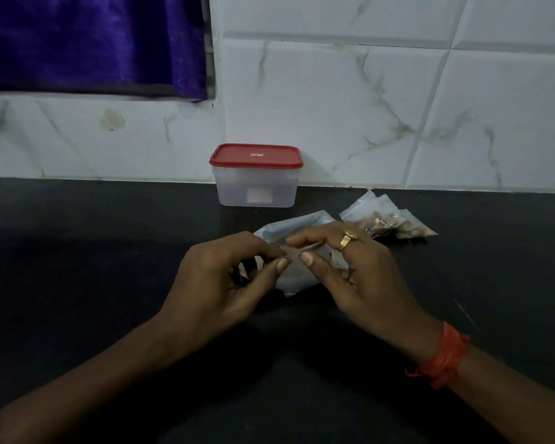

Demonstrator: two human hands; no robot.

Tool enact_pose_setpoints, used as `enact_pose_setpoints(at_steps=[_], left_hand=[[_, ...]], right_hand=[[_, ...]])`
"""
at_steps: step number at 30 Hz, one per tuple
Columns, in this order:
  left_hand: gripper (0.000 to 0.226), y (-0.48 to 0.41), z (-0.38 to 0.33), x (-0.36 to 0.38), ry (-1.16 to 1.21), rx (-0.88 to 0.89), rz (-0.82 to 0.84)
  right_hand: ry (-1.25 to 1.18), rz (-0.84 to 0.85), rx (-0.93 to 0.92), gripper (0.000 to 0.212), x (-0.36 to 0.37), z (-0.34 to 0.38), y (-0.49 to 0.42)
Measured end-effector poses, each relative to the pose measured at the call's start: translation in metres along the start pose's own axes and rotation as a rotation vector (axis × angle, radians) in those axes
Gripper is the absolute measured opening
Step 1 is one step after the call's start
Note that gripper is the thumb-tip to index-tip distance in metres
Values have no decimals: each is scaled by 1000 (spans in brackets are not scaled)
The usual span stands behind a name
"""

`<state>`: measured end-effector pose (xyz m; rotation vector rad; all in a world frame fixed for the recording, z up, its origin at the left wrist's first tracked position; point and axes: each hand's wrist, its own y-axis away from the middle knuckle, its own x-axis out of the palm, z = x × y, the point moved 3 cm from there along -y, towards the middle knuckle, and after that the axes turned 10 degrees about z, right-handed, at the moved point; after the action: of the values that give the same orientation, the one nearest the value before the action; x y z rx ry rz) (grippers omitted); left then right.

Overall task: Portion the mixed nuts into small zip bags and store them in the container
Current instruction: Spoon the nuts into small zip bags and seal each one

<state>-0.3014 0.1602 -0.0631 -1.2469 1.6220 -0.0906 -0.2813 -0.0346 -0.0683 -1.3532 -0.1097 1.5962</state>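
Note:
My left hand (225,277) and my right hand (356,270) meet over the middle of the black counter. Both pinch the top edge of a small clear zip bag (297,274) between thumb and forefinger. Its contents are hidden by my fingers. Behind it lies a larger clear bag (295,224), partly covered by my hands. To the right, filled small zip bags of mixed nuts (388,221) lie on the counter. A clear plastic container (256,187) with a red lid (255,155) fitted on it stands at the back against the wall.
The black counter (93,251) runs to a white marble-patterned tiled wall (382,107). A purple curtain (90,40) hangs at the upper left. My right hand wears a gold ring and its wrist a red thread band.

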Motion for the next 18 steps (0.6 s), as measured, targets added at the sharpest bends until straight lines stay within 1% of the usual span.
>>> enact_pose_setpoints(at_steps=[4,5,7,10,12,14,18], left_hand=[[9,1,10,7,288,-160,58],[10,1,11,8,351,-200,78],[12,2,12,11,460,-246,100],[17,2,11,13,573,-282,88],[21,2,11,13,609,-315,77],[20,2,12,14,634,-341,68],[17,1,15,13,645,-344,51]], right_hand=[[117,-149,57,35,-8,2,0],[133,-180,68,36,-10,2,0],[130,-211,54,30,-13,3,1],[174,-211,4,17,-11,7,2],[167,-190,-14,13,-9,8,2],[153,-151,-24,15,-7,7,2],[174,-92,-63,28,-3,6,4]])
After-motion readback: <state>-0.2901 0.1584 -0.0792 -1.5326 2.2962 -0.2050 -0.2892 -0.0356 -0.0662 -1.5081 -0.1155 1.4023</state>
